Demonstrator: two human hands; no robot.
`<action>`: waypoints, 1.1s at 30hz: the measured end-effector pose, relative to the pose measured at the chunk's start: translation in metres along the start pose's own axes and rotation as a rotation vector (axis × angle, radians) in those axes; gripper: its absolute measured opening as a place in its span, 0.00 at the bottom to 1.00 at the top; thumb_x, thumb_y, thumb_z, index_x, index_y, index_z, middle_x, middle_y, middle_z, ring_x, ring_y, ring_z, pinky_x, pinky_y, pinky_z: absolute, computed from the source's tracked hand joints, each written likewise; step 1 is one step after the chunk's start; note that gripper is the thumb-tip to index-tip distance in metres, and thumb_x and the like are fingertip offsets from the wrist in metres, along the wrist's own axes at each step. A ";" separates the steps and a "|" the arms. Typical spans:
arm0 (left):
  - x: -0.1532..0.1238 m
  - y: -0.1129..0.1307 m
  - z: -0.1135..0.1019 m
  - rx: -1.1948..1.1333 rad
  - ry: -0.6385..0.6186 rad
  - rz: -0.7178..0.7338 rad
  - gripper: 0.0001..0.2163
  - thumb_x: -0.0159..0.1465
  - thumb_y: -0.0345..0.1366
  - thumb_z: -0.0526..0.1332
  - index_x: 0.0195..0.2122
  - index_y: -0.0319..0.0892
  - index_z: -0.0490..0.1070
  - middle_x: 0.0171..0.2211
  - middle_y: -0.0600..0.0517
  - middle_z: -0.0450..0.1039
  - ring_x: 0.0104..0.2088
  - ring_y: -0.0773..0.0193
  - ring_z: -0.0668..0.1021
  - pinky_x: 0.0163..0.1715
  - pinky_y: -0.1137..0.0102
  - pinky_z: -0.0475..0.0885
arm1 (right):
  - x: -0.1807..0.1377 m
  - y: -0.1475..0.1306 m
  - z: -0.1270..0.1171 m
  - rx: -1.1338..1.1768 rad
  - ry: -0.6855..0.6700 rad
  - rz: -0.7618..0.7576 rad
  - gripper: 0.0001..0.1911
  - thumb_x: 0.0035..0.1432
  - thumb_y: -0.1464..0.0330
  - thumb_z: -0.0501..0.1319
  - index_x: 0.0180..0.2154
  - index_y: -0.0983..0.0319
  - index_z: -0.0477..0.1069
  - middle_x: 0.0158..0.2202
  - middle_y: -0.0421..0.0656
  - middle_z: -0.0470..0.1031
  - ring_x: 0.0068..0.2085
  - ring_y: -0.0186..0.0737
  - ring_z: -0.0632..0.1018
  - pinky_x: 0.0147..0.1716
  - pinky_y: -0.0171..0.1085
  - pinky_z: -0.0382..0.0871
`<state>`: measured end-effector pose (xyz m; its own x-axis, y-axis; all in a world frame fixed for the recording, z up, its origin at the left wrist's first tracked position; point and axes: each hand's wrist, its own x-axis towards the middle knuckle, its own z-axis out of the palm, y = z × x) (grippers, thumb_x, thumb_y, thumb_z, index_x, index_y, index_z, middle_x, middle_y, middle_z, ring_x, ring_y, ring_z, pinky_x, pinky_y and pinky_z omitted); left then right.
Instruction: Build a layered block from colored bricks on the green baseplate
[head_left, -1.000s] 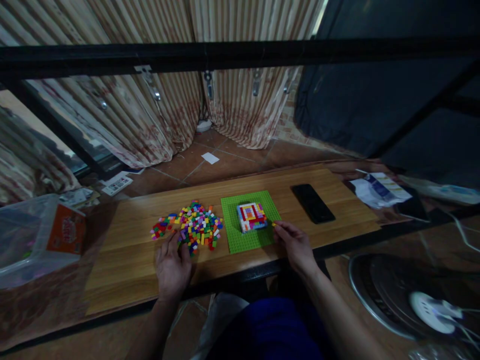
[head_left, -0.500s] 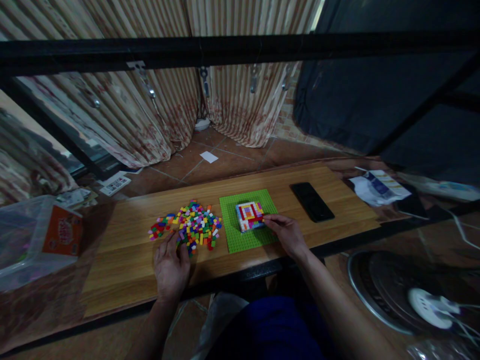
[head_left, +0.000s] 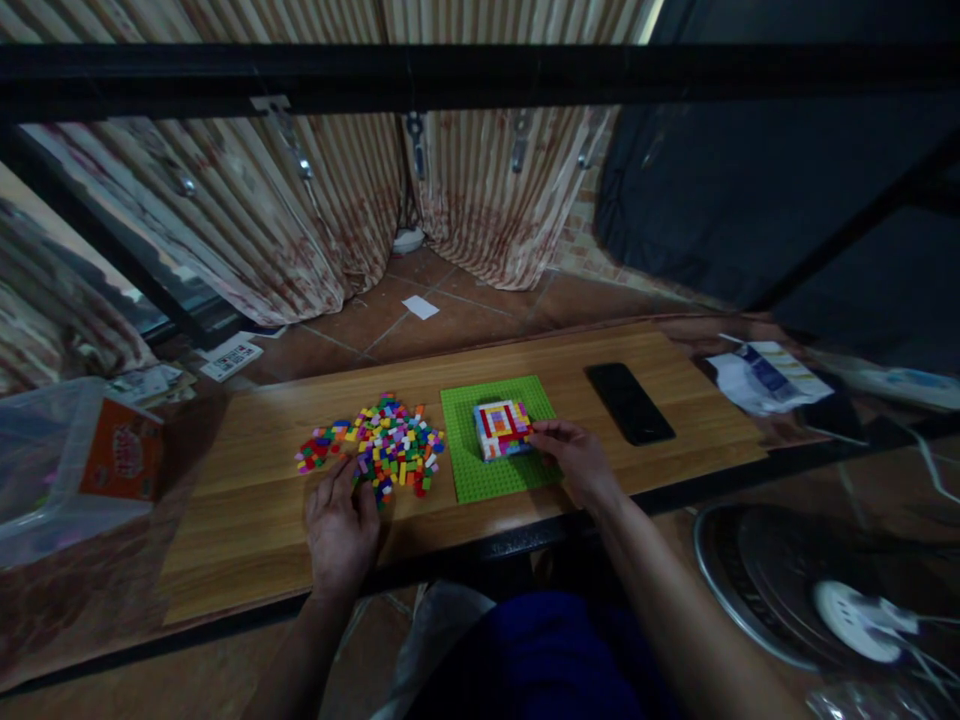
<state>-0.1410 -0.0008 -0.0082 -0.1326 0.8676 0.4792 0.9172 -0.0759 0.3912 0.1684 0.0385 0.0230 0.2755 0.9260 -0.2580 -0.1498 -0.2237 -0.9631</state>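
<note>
A green baseplate lies on the wooden table, carrying a small square block build of red, white, yellow and blue bricks. My right hand is at the build's right edge, fingers pinched together against it; what they hold is too small to make out. To the left lies a loose pile of coloured bricks. My left hand rests flat on the table at the pile's near edge, fingers stretched toward the bricks.
A black phone lies on the table right of the baseplate. A clear plastic bin with an orange box sits at far left. Papers lie at the right; a fan stands on the floor lower right. A black bar crosses overhead.
My right hand moved from the baseplate's right edge up to the build's right side with a small yellow piece pinched. My left hand stayed by the pile.
</note>
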 end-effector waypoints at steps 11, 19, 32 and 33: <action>0.000 0.003 -0.002 0.001 -0.031 -0.029 0.17 0.65 0.39 0.52 0.52 0.39 0.69 0.52 0.41 0.70 0.54 0.50 0.71 0.54 0.54 0.66 | 0.004 -0.001 0.000 0.022 -0.015 0.062 0.15 0.33 0.64 0.73 0.27 0.61 0.76 0.22 0.37 0.74 0.21 0.29 0.68 0.20 0.32 0.61; -0.001 0.002 0.000 -0.039 -0.031 -0.049 0.17 0.64 0.38 0.52 0.52 0.41 0.68 0.52 0.42 0.70 0.53 0.51 0.71 0.55 0.54 0.65 | 0.003 0.002 0.001 0.009 -0.010 0.025 0.17 0.34 0.62 0.74 0.28 0.62 0.76 0.22 0.38 0.74 0.22 0.30 0.69 0.21 0.32 0.62; -0.005 0.004 -0.002 -0.047 -0.048 -0.112 0.17 0.67 0.36 0.48 0.53 0.39 0.68 0.53 0.42 0.70 0.53 0.53 0.71 0.55 0.53 0.65 | -0.030 0.003 -0.004 0.014 0.189 -0.155 0.15 0.42 0.58 0.71 0.31 0.60 0.76 0.28 0.40 0.75 0.26 0.33 0.71 0.26 0.34 0.65; -0.006 0.005 -0.002 -0.047 -0.052 -0.119 0.17 0.67 0.35 0.48 0.54 0.39 0.68 0.53 0.42 0.70 0.52 0.53 0.71 0.55 0.53 0.65 | -0.036 0.001 0.003 -0.047 0.170 -0.187 0.14 0.44 0.58 0.70 0.32 0.59 0.77 0.28 0.40 0.76 0.26 0.34 0.72 0.27 0.35 0.66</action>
<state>-0.1367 -0.0072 -0.0072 -0.2189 0.8962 0.3858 0.8773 0.0077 0.4799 0.1554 0.0053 0.0317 0.4501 0.8893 -0.0809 -0.0381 -0.0714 -0.9967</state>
